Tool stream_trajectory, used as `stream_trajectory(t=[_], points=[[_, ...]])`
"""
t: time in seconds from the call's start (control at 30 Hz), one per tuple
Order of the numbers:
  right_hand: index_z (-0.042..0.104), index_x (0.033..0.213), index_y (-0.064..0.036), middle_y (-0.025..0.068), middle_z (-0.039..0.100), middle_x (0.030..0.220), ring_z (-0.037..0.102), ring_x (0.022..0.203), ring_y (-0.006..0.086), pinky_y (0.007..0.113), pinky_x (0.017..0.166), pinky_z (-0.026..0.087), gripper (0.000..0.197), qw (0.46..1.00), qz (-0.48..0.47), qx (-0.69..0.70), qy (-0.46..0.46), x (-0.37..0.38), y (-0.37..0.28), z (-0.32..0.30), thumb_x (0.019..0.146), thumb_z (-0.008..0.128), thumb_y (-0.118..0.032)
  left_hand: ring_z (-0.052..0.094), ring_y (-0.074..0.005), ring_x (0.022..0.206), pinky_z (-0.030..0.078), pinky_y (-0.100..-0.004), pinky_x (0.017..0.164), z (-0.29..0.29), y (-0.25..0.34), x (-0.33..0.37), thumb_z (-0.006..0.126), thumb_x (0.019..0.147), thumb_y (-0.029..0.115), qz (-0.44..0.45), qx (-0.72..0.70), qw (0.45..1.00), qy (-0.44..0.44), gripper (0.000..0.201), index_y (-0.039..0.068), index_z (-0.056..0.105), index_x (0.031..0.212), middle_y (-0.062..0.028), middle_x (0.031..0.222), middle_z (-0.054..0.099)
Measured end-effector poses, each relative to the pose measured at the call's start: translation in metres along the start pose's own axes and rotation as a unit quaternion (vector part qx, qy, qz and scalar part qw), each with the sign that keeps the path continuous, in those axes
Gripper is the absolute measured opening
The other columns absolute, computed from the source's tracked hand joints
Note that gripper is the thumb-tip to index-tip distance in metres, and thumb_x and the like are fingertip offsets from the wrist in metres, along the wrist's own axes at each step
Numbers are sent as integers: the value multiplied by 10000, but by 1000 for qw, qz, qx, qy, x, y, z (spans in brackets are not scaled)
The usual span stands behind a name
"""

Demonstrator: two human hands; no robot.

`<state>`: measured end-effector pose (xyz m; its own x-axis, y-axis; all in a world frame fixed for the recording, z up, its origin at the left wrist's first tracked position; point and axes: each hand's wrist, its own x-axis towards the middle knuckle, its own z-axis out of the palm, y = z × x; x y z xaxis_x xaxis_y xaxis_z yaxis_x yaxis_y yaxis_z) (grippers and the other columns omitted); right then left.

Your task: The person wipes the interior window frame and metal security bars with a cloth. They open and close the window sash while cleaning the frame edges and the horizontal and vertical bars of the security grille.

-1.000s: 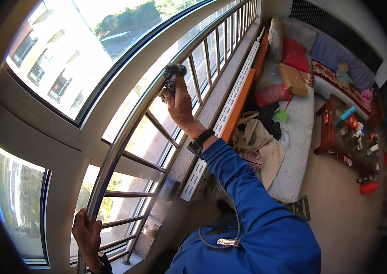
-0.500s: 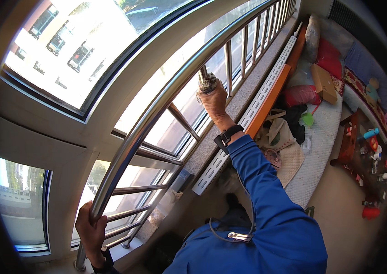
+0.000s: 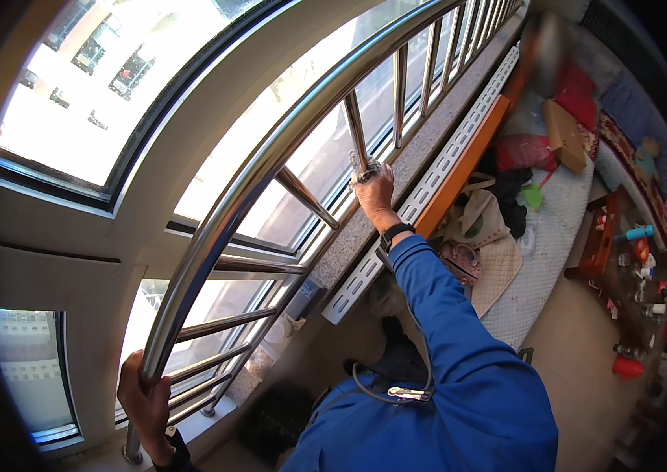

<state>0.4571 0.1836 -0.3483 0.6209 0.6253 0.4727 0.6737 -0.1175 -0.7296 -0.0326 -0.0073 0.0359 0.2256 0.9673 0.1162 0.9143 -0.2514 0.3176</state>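
A shiny metal railing (image 3: 227, 212) with a thick curved top rail runs along the windows. My left hand (image 3: 144, 405) is wrapped round the top rail at its near, lower left end. My right hand (image 3: 375, 191) is closed on a crumpled grey-white rag (image 3: 365, 167), pressed round the lower part of one upright bar (image 3: 354, 118), close above the speckled stone sill (image 3: 339, 256). The fingers of that hand are partly hidden behind the rag and the bar. A dark watch band circles my right wrist.
A white slotted cover (image 3: 361, 289) with an orange board (image 3: 459, 169) lies along the sill. To the right, a pale quilted surface (image 3: 518, 303) carries bags, cushions and a cardboard box (image 3: 565, 135). Beyond it, a wooden table (image 3: 597, 256) holds bottles and small items.
My right hand has slid down the upright bar with the rag, from near the top rail toward the sill. My left hand keeps its hold, and the view has shifted slightly.
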Motion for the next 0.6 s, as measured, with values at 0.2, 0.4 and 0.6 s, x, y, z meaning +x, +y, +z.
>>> stream_trajectory(t=[0.2, 0.4, 0.6], points=[[704, 1051, -22, 185, 687, 1010, 646, 1021, 403, 522, 1037, 499, 336, 995, -85, -37, 28, -4, 9, 4, 833, 857, -228, 677, -242, 949, 544, -360, 856, -4, 2, 0, 808, 838, 201, -34, 2, 999, -18, 541, -15, 631, 1301, -164, 1107, 696], [687, 1095, 18, 195, 756, 1020, 738, 926, 373, 481, 835, 586, 379, 967, 199, 155, -19, -4, -22, -8, 826, 891, -155, 688, -277, 999, 535, -379, 923, -2, 7, 0, 828, 845, 265, -22, 0, 1000, 4, 562, -26, 637, 1286, -180, 1133, 705], [657, 1169, 75, 178, 755, 1045, 745, 883, 271, 409, 769, 614, 365, 914, 248, 321, 34, 13, -97, -70, 924, 825, -137, 704, -326, 1040, 543, -397, 953, -1, 6, 1, 838, 793, 186, -4, 31, 999, 13, 569, -29, 640, 1282, -202, 1175, 710]])
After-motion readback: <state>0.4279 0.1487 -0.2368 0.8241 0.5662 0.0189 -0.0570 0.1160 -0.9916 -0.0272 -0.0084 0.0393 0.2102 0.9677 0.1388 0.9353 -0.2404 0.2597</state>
